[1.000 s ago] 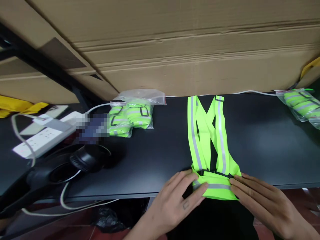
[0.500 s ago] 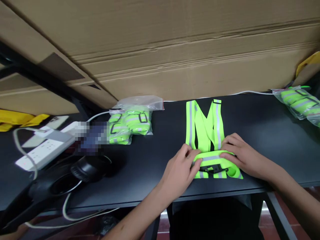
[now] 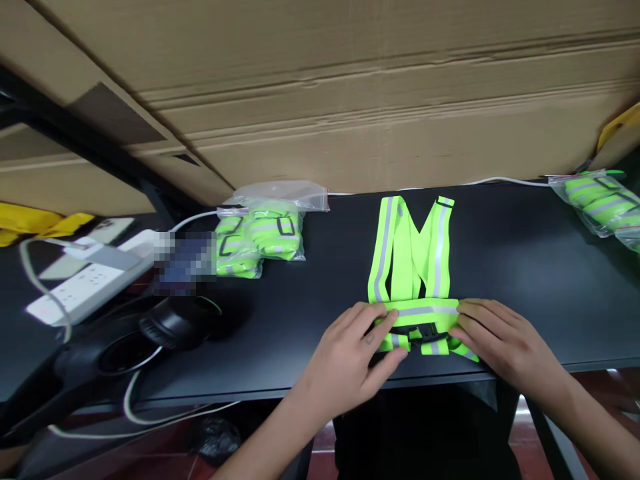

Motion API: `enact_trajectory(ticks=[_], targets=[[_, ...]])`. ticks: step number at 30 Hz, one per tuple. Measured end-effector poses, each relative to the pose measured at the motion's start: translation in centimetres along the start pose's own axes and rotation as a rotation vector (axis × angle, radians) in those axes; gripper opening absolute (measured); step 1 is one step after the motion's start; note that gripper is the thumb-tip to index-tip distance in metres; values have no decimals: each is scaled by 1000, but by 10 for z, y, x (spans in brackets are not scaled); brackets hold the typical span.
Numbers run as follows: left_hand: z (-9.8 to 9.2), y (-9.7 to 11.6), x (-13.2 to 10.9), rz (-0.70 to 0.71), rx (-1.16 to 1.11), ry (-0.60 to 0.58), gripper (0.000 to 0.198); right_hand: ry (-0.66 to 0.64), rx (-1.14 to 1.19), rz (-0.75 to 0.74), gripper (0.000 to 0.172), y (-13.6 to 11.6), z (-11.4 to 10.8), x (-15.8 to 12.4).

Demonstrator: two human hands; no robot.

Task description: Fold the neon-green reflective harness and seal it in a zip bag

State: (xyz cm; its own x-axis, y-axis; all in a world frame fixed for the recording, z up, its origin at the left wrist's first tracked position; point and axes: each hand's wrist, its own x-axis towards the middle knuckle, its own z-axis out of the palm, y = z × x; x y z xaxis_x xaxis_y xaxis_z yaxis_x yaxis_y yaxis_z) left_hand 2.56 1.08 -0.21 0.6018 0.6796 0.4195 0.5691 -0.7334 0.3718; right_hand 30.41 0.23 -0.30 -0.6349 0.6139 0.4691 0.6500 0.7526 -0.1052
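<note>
A neon-yellow reflective vest [image 3: 437,257] made of straps with grey stripes lies on the black table in front of me. Its shoulder straps point away from me, and a waist band runs across their lower part. Just below the band shows a black buckle [image 3: 427,331], partly covered. My left hand [image 3: 353,350] rests its fingers on the band's left end, the thumb spread apart from them. At the opposite end, my right hand [image 3: 505,337] pinches the band between fingers and thumb.
Clear bags of folded neon straps lie at left [image 3: 260,240] and at the far right [image 3: 600,200]. A white power strip [image 3: 95,283], cables and a black device [image 3: 130,353] occupy the left side. Cardboard [image 3: 375,100] stands behind the table.
My left thumb has come away from the band. My right hand has shifted to the band's right end, and the band now lies straighter across the straps.
</note>
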Motion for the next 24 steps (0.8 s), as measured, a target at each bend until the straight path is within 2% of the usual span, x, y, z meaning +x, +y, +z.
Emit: enact_trajectory(ticks=[4, 6, 9, 15, 19, 24], targets=[[-1, 9, -19, -67, -53, -35, 44, -78, -9, 34, 42, -12, -3, -26], [2, 12, -24, -71, -78, -18, 44, -92, -27, 35, 48, -17, -3, -36], [6, 17, -30, -68, -77, 7, 40, -69, -11, 9, 44, -24, 0, -46], [13, 30, -45, -32, -24, -25, 37, 30, 86, 33, 42, -37, 8, -62], [17, 33, -51, -41, -60, 61, 41, 125, 87, 44, 37, -37, 12, -71], [12, 24, -41, 12, -138, 92, 42, 48, 238, 11, 29, -30, 7, -59]])
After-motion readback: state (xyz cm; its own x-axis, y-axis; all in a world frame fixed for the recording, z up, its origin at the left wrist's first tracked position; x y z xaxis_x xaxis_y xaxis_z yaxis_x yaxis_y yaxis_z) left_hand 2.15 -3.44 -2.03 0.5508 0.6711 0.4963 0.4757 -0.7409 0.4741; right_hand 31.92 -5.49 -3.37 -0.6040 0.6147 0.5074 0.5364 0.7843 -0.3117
